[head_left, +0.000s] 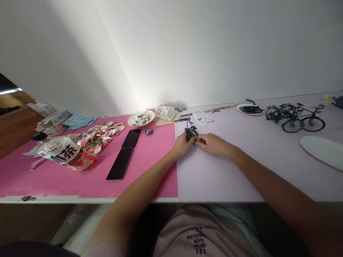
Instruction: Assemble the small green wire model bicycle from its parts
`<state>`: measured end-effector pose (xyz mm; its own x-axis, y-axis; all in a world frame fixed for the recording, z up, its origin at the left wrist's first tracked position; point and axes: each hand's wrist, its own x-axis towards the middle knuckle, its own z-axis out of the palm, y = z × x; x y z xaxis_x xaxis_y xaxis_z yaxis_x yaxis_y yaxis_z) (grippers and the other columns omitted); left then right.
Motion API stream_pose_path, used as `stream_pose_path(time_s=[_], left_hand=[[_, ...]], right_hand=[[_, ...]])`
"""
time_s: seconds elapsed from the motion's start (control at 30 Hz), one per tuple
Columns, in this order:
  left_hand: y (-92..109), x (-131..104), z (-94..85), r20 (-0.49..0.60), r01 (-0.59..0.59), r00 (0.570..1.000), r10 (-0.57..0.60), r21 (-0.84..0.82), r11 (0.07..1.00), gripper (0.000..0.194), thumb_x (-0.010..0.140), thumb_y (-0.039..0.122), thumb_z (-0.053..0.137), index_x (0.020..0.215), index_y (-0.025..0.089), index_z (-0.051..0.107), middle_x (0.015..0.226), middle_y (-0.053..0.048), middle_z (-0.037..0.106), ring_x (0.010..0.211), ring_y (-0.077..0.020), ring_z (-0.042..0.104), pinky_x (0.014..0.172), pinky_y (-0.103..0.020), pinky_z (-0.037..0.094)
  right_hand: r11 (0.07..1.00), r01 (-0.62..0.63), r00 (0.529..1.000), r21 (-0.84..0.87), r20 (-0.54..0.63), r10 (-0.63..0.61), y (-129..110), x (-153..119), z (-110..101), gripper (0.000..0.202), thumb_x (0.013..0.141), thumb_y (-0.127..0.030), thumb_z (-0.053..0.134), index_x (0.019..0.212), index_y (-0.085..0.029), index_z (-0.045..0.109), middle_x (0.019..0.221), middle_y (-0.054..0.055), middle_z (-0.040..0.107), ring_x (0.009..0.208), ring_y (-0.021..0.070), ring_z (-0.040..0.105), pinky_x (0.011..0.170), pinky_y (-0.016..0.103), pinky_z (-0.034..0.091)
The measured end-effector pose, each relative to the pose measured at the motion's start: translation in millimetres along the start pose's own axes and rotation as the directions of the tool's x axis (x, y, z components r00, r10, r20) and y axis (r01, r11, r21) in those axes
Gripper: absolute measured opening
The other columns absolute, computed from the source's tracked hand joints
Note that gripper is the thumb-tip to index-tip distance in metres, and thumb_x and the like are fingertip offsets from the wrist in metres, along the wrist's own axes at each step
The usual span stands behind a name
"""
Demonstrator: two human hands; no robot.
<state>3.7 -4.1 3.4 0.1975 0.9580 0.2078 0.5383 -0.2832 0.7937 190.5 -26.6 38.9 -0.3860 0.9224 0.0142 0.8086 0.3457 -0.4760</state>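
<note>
A small dark green model bicycle (189,123) is between my hands, tipped so that one spoked wheel (192,133) points toward me. My left hand (183,145) is closed on the near wheel end from the left. From the right, my right hand (213,143) pinches the same end, thumb and fingers together at the wheel. A thin dark piece shows by the right fingertips, too small to name. My fingers partly cover the lower wheel. Behind the bicycle lies a white printed sheet (204,117) with small dark pictures.
More model bicycles (294,117) stand at the right, near a white plate (324,150). Black parts fill another plate (250,109). Leftward are a bowl of small pieces (142,118), a computer mouse (149,131), two phones (120,162), pink-and-white pieces (99,137) and a drink bottle (68,154).
</note>
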Motion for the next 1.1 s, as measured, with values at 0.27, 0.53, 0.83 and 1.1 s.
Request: stream_pose_path(time_s=[0.27, 0.53, 0.83, 1.1], left_hand=[[-1.8, 0.3, 0.8, -0.011, 0.009, 1.0, -0.009, -0.004, 1.0, 0.013, 0.093, 0.029, 0.061, 0.088, 0.016, 0.059, 0.083, -0.005, 0.07, 0.072, -0.0162, 0.059, 0.067, -0.027, 0.042], [-2.4, 0.8, 1.0, -0.005, 0.014, 1.0, -0.014, -0.008, 1.0, 0.014, 0.093, 0.03, 0.062, 0.088, 0.017, 0.059, 0.083, -0.005, 0.07, 0.073, -0.0165, 0.059, 0.068, -0.028, 0.043], [0.0, 0.1, 0.2, -0.002, 0.008, 1.0, -0.008, 0.008, 1.0, 0.013, 0.093, 0.029, 0.061, 0.088, 0.017, 0.058, 0.084, -0.005, 0.07, 0.074, -0.0166, 0.06, 0.067, -0.027, 0.041], [-1.5, 0.6, 0.6, -0.002, 0.004, 1.0, -0.004, -0.002, 1.0, 0.014, 0.093, 0.03, 0.061, 0.09, 0.016, 0.06, 0.085, -0.005, 0.071, 0.074, -0.0164, 0.06, 0.069, -0.028, 0.043]], right_hand=[[1.0, 0.004, 1.0, -0.013, 0.005, -0.004, 0.6, -0.1, 0.5, 0.028, 0.096, -0.044, 0.054, 0.077, -0.023, 0.05, 0.075, 0.001, 0.065, 0.061, 0.0161, 0.054, 0.056, 0.029, 0.034], [1.0, -0.009, 1.0, -0.012, 0.007, 0.009, 0.2, -0.2, -0.1, 0.028, 0.095, -0.044, 0.056, 0.078, -0.023, 0.051, 0.077, 0.002, 0.066, 0.062, 0.0167, 0.055, 0.057, 0.029, 0.034], [1.0, -0.004, 1.0, -0.017, 0.008, 0.004, -0.6, -0.8, -0.2, 0.027, 0.095, -0.044, 0.055, 0.078, -0.023, 0.051, 0.077, 0.002, 0.066, 0.063, 0.0171, 0.056, 0.058, 0.029, 0.034], [1.0, 0.009, 1.0, -0.012, 0.008, -0.009, 0.7, -0.2, 0.5, 0.027, 0.095, -0.043, 0.056, 0.078, -0.023, 0.05, 0.078, 0.003, 0.067, 0.062, 0.0166, 0.055, 0.057, 0.028, 0.032]])
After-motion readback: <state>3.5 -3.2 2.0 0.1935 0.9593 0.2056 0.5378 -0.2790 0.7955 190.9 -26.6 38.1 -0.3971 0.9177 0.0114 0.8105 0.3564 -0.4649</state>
